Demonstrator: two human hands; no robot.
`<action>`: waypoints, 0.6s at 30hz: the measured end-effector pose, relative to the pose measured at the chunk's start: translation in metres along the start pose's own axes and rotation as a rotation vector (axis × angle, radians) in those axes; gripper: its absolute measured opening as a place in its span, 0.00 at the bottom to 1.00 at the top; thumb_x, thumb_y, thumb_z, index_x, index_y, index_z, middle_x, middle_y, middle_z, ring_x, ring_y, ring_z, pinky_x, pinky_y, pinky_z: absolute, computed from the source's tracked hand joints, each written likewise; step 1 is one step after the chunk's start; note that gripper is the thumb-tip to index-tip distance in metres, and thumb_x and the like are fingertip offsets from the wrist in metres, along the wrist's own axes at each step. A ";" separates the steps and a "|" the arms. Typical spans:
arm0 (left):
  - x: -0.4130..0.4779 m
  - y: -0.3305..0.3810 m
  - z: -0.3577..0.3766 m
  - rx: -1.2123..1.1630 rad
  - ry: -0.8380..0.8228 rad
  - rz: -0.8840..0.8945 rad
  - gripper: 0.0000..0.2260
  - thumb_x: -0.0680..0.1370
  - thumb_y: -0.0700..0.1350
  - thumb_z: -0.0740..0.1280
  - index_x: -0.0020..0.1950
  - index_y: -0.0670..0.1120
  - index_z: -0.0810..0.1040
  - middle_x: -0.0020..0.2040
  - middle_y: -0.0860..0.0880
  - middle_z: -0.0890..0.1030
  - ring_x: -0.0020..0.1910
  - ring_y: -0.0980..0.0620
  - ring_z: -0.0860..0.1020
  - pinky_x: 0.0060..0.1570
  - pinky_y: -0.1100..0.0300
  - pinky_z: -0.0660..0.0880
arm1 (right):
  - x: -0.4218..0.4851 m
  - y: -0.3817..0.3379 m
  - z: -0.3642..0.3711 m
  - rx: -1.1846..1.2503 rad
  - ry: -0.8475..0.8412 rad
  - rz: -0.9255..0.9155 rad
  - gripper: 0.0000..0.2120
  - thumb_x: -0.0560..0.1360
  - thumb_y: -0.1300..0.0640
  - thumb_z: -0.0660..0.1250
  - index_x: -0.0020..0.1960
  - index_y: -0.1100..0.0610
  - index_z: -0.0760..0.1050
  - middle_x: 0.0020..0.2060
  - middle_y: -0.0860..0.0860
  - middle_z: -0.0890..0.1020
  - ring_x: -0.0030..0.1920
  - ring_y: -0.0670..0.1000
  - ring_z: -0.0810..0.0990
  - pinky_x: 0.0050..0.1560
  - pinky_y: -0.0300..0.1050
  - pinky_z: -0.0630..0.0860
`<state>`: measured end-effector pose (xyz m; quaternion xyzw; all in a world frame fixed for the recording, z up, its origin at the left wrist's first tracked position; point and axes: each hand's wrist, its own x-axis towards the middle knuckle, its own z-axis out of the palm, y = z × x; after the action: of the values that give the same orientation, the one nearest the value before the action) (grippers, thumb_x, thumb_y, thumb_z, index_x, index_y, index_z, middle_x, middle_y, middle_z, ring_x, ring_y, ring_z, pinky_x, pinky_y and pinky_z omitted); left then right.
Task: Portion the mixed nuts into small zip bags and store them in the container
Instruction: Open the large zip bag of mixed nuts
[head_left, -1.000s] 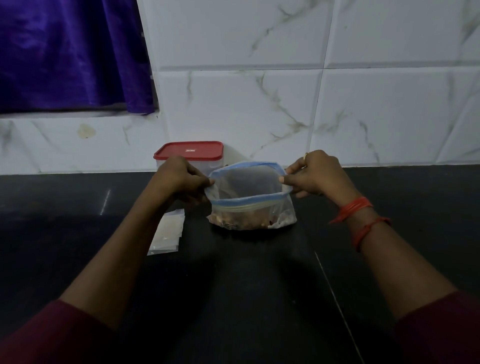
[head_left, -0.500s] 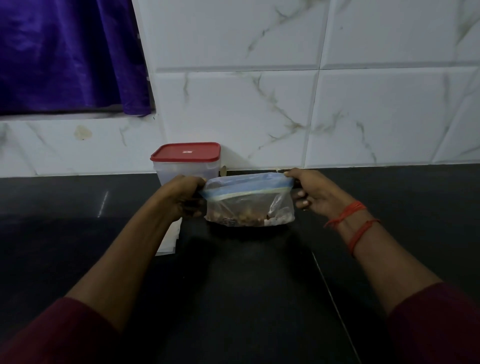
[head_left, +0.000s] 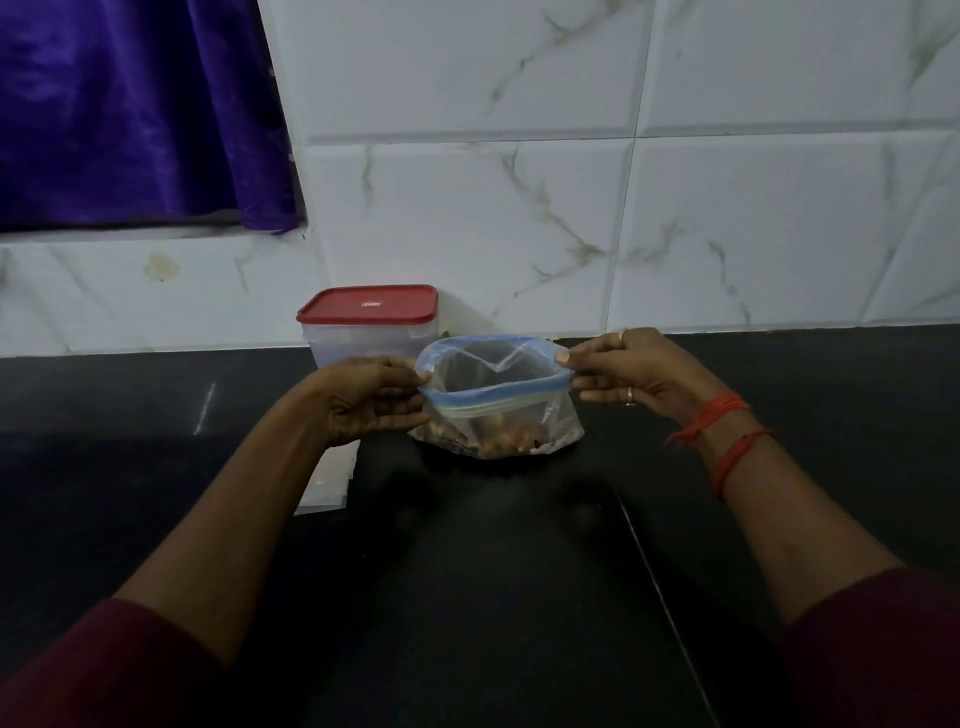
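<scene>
Head view: your left hand (head_left: 374, 400) pinches the left end of the zip bag (head_left: 519, 423) at its blue-edged mouth, thumb on top and fingers curled beneath. Your right hand (head_left: 634, 376) pinches the right end the same way, so both hands are grasping the bag and nothing else. Between them the mouth stands spread into a rounded opening, and the far wall of the bag is creased inward. The bottom of the bag rests on the dark table (head_left: 467, 597), a little above the middle of the frame, with the mixed nuts (head_left: 493, 441) heaped inside at the bottom.

From the bag, the container (head_left: 363, 340) stands at about 10 o'clock, close behind your left hand and against the wall. It is clear-sided, and its red lid (head_left: 369, 304) is on. At about 8 o'clock from the bag, a stack of small bags (head_left: 327, 483) lies flat on the table, pale and partly hidden under your left forearm.

Your right wrist carries red thread bands (head_left: 727, 431), and a ring (head_left: 629, 395) shows on a finger of that hand. The marble-tiled wall (head_left: 519, 208) runs along the back at 12 o'clock. A purple curtain (head_left: 130, 104) hangs at 10 o'clock in the frame.
</scene>
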<state>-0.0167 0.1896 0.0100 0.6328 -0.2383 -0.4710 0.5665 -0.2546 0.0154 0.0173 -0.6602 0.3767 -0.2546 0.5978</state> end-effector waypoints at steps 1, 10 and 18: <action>0.001 0.000 0.000 0.036 0.034 -0.006 0.09 0.75 0.37 0.72 0.55 0.37 0.79 0.47 0.40 0.83 0.42 0.47 0.83 0.41 0.54 0.84 | 0.000 -0.002 -0.002 -0.053 0.007 -0.005 0.11 0.70 0.59 0.79 0.49 0.63 0.81 0.39 0.58 0.86 0.34 0.48 0.85 0.32 0.39 0.82; -0.006 -0.002 0.011 -0.100 -0.027 -0.048 0.11 0.70 0.37 0.73 0.50 0.36 0.81 0.41 0.41 0.85 0.36 0.50 0.85 0.35 0.59 0.83 | 0.002 0.004 0.013 0.130 -0.093 0.069 0.08 0.74 0.67 0.73 0.53 0.62 0.80 0.38 0.55 0.86 0.34 0.47 0.86 0.34 0.39 0.82; -0.001 -0.009 0.018 -0.533 -0.028 -0.035 0.10 0.74 0.28 0.65 0.55 0.32 0.76 0.52 0.35 0.81 0.44 0.41 0.85 0.36 0.55 0.83 | 0.004 0.010 0.010 0.714 -0.063 0.201 0.14 0.77 0.77 0.60 0.42 0.59 0.68 0.34 0.60 0.83 0.35 0.55 0.86 0.39 0.49 0.84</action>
<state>-0.0349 0.1835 0.0038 0.4587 -0.1027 -0.5357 0.7015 -0.2467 0.0182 0.0051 -0.3774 0.3086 -0.2897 0.8237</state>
